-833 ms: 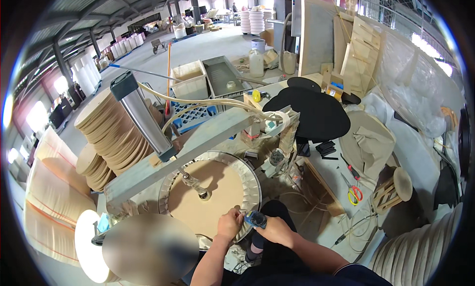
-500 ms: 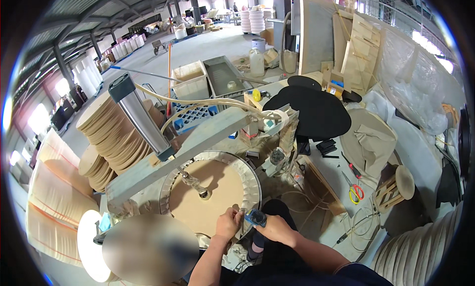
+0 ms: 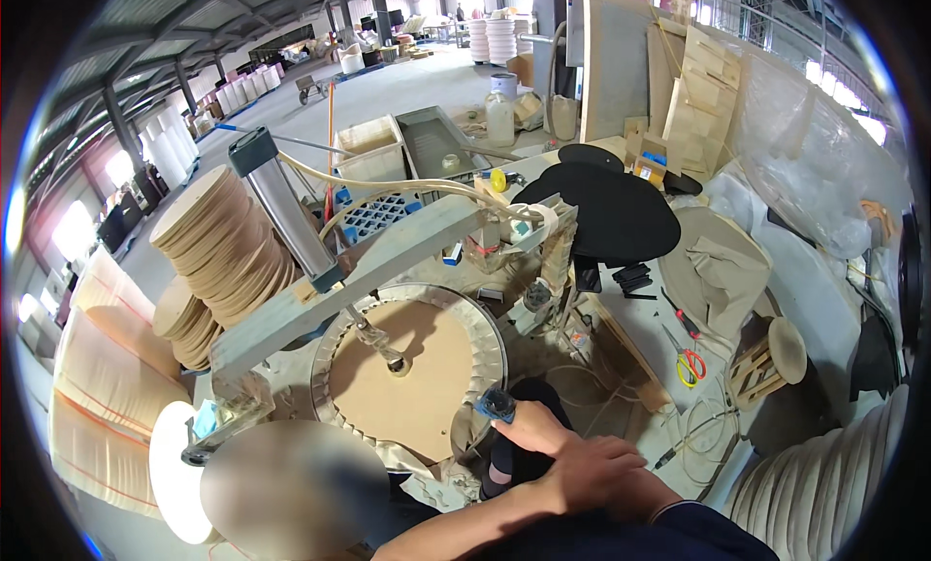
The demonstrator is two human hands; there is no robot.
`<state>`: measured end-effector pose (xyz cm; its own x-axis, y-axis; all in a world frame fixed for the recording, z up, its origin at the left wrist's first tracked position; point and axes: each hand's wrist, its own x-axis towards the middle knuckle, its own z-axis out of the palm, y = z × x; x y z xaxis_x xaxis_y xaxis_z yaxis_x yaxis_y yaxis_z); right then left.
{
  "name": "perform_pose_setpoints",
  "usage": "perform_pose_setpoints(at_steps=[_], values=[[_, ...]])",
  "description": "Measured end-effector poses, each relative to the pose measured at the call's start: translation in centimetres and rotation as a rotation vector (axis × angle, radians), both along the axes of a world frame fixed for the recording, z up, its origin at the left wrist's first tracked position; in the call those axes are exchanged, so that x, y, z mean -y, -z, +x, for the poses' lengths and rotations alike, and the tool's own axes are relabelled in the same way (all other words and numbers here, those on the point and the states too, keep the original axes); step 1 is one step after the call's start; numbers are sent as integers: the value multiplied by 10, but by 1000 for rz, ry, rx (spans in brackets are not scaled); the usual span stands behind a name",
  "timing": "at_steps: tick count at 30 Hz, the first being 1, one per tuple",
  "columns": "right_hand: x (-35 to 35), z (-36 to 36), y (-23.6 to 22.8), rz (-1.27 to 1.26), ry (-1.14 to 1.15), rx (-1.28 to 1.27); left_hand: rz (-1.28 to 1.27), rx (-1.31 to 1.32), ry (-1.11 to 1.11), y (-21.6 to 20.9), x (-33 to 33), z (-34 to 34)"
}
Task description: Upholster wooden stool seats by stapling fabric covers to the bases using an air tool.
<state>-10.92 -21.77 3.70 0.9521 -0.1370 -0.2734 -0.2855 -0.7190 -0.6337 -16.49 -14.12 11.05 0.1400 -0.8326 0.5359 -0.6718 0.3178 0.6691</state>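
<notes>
My right hand (image 3: 535, 427) grips a blue and black staple gun (image 3: 497, 406), near the right edge of a round padded seat. My left hand (image 3: 596, 472) lies across my right forearm, its fingers stretched out and holding nothing. The seat is a tan round board (image 3: 398, 406) ringed by pleated pale fabric (image 3: 490, 343). A metal press rod (image 3: 373, 338) comes down on the board's middle from a grey beam above. At the near edge, some fabric (image 3: 412, 459) hangs loose in folds.
The beam (image 3: 339, 299) with its air cylinder (image 3: 286, 212) spans above the seat. Stacked round boards (image 3: 223, 251) stand left. On the right-hand table are a black round cover (image 3: 611, 212), scissors (image 3: 689, 362), a screwdriver (image 3: 684, 319) and an air hose (image 3: 698, 454). A blurred patch covers the lower left.
My left hand has left the seat's near edge and moved right onto my right forearm. My right hand has shifted slightly up with the staple gun, which is turned differently.
</notes>
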Motion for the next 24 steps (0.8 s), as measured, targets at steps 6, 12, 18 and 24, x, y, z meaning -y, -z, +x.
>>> perform_pose_setpoints(at_steps=[6, 12, 18, 24], values=[[0, -4, -10, -9, -13, 9, 227, 2, 397, -13, 36, -37], [-2, -8, -7, 16, 52, 40, 91, -356, 647, -21, 31, -74], [-3, -7, -15, 44, 69, -10, 202, -755, 770, -36, 20, -84], [-2, -7, -32, 74, 81, -72, 326, -1072, 807, -44, 6, -83]])
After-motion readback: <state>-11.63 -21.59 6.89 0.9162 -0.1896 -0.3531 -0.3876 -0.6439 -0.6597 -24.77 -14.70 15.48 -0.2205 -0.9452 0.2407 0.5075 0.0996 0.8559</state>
